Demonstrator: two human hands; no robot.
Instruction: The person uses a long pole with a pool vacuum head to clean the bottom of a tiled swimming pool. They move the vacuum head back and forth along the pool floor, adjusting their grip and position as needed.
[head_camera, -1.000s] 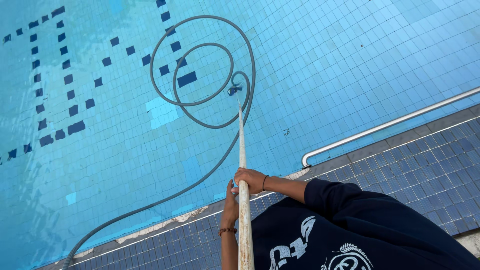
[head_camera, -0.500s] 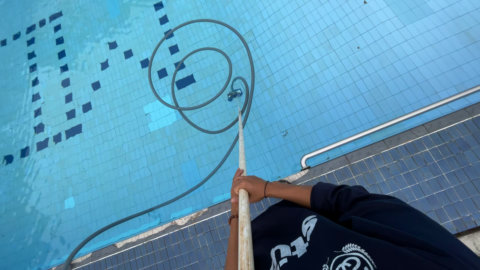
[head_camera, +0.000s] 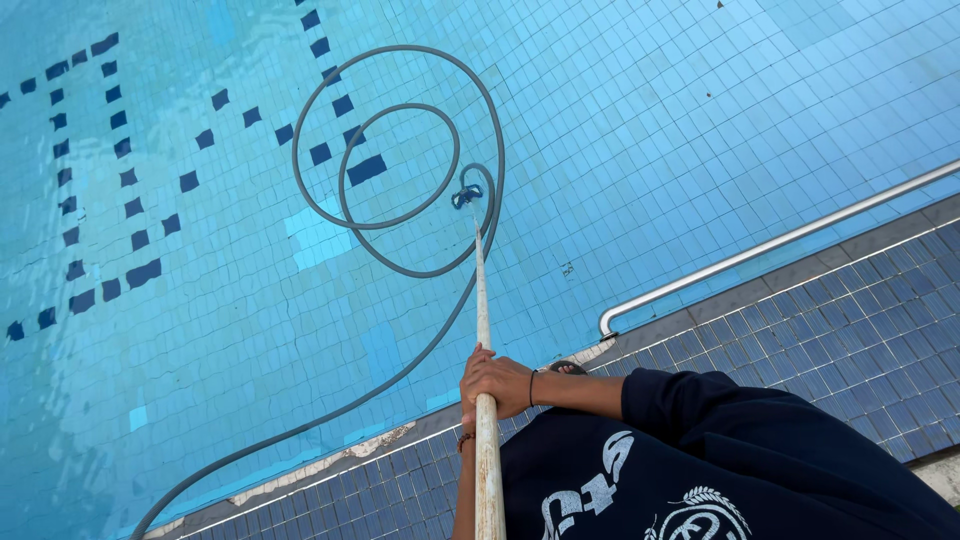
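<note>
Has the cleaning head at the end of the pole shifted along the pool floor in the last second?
No: the cleaning head stays just right of the big dark tile, same gap as before.

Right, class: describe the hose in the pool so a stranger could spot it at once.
Start at the blue-tiled pool floor. Under the water, beyond the pale pole that the hands hold, lies the grey hose. It alone curls in a spiral, then trails off to the poolside; the metal rail nearby runs straight.

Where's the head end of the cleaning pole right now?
In the head view, the pole tip sits underwater near picture centre, inside the coiled grey hose, just right of the dark blue floor tiles.
</note>
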